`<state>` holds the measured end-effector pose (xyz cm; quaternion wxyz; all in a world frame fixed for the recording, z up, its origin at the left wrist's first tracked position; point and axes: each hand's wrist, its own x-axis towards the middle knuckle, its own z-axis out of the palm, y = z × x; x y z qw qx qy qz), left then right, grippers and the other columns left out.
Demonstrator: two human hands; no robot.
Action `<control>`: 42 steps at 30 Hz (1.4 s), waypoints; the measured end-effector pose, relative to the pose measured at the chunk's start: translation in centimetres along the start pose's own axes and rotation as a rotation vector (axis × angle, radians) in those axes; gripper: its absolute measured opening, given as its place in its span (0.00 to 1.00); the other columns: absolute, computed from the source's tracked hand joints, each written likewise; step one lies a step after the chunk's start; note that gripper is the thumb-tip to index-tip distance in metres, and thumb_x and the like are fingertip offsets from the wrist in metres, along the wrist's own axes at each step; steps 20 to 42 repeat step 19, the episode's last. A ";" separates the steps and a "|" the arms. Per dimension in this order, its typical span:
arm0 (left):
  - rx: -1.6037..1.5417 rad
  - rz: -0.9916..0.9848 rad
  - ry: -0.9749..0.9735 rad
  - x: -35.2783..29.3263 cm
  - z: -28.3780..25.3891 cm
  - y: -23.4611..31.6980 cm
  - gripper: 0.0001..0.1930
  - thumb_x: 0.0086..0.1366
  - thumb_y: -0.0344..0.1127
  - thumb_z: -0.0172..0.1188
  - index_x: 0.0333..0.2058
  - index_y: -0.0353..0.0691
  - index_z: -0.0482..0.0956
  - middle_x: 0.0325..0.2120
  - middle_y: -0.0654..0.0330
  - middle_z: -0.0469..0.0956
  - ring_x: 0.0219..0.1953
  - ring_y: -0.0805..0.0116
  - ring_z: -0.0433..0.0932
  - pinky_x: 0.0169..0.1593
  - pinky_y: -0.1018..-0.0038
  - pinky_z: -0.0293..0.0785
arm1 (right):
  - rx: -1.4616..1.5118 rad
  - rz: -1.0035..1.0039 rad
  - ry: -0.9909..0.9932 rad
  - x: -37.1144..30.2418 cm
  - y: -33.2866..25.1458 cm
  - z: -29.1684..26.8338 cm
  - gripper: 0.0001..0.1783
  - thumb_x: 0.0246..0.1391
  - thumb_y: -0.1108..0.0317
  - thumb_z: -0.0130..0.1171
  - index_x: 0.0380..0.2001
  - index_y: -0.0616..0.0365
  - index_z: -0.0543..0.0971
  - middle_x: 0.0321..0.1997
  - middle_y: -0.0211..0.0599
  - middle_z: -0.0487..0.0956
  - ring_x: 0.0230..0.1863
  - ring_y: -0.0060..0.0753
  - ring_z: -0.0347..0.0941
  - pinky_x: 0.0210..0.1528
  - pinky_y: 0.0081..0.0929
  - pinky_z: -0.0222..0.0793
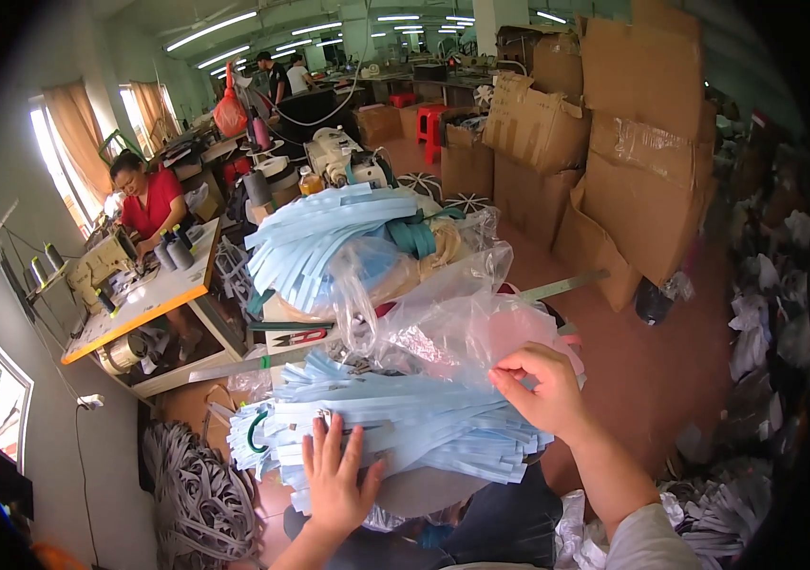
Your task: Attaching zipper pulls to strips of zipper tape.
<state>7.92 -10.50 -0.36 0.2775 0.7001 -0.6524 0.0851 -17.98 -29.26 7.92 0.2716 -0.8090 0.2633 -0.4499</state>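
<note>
A thick bundle of light blue fabric strips point(443, 418), which look like zippers, lies across my lap area. My left hand point(336, 475) rests on its left part with the fingers spread flat. Small metal pieces show by those fingertips. Over the bundle's right end, my right hand point(545, 388) is raised, its thumb and forefinger brought together beside a clear plastic bag point(414, 332). Whatever those fingers hold, if anything, is too small to make out. Behind the bag sits a second heap of light blue strips point(329, 233).
A metal ruler point(566, 285) sticks out right of the bag. Cardboard boxes point(642, 190) stack high at the right. Grey strips point(200, 494) pile on the floor at left. A person in red point(150, 204) works at a sewing machine point(101, 266); two others stand far back.
</note>
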 end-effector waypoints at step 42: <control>0.055 0.011 0.011 -0.1 0.8 0.2 0.33 0.57 0.49 0.68 0.60 0.47 0.74 0.68 0.44 0.59 0.70 0.35 0.54 0.68 0.35 0.45 | -0.513 -0.358 -0.230 23.3 2.3 13.9 0.22 0.54 0.72 0.62 0.54 0.49 0.81 0.59 0.44 0.73 0.57 0.47 0.71 0.60 0.41 0.68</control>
